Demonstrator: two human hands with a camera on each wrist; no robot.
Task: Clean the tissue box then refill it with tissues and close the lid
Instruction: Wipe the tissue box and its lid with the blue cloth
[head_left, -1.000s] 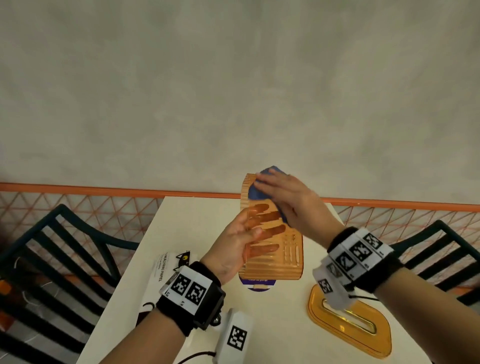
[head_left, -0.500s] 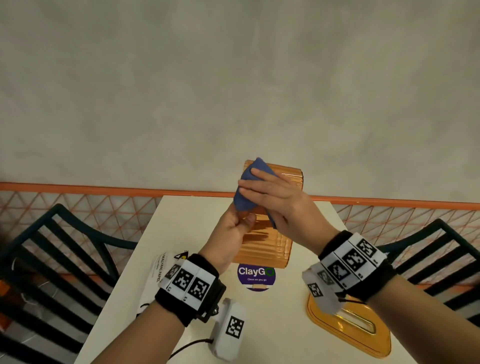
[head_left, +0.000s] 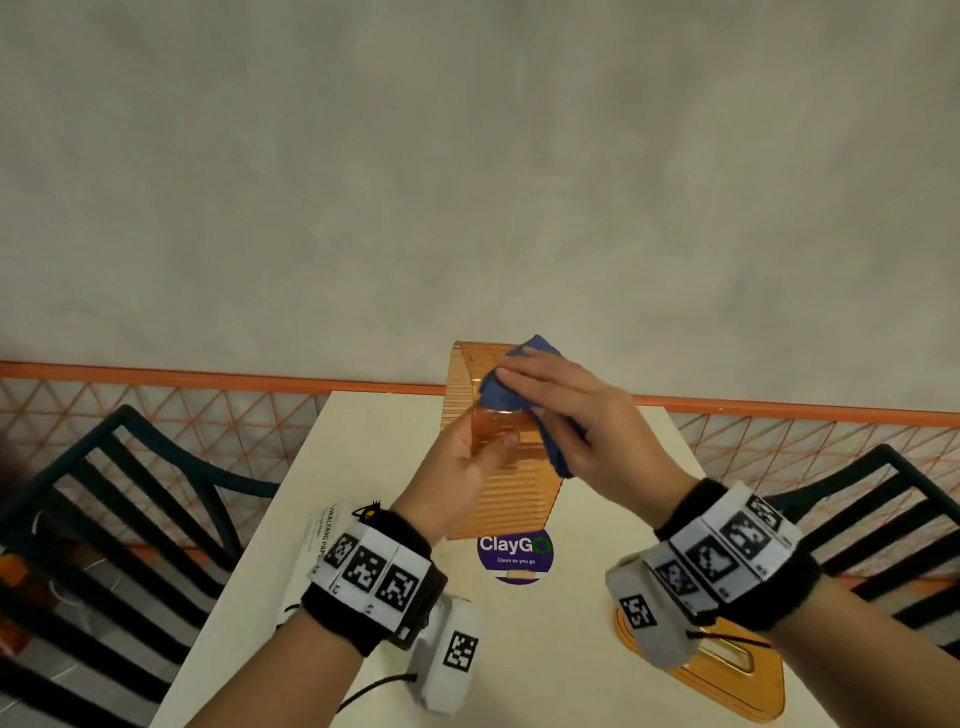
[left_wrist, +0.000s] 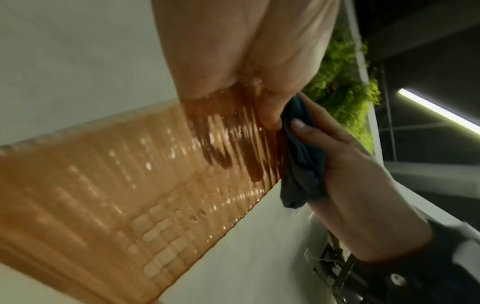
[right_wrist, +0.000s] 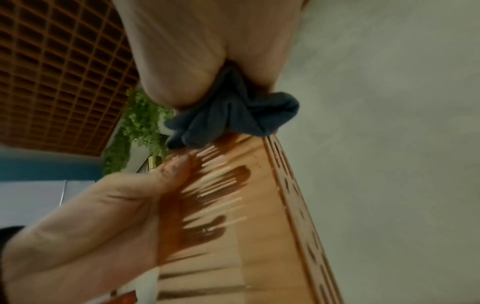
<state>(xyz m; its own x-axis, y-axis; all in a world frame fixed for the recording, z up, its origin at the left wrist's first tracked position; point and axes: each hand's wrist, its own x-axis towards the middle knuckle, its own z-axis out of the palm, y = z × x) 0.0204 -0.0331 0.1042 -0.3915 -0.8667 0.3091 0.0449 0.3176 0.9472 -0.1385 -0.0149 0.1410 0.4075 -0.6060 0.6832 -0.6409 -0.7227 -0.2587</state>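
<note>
The translucent orange ribbed tissue box (head_left: 511, 483) is held tilted above the table. My left hand (head_left: 467, 457) grips its left side, thumb on the near face and fingers showing darkly through the plastic. My right hand (head_left: 566, 415) presses a crumpled blue cloth (head_left: 524, 395) against the box's upper part. In the left wrist view the box (left_wrist: 109, 205) slants across, with the cloth (left_wrist: 301, 156) at its edge. The right wrist view shows the cloth (right_wrist: 233, 117) bunched on the box (right_wrist: 259, 226). The orange lid (head_left: 727, 675) lies flat at the table's right front.
The white table (head_left: 363, 467) carries a purple ClayGo sticker (head_left: 514, 553) and a white tissue pack (head_left: 324, 530) at the left under my wrist. Dark slatted chairs (head_left: 130, 493) stand on both sides. An orange lattice rail (head_left: 208, 410) runs behind.
The box has been turned in my left hand, from flat with fingers behind it to a side grip. My right hand with the cloth shifted across the box's upper part.
</note>
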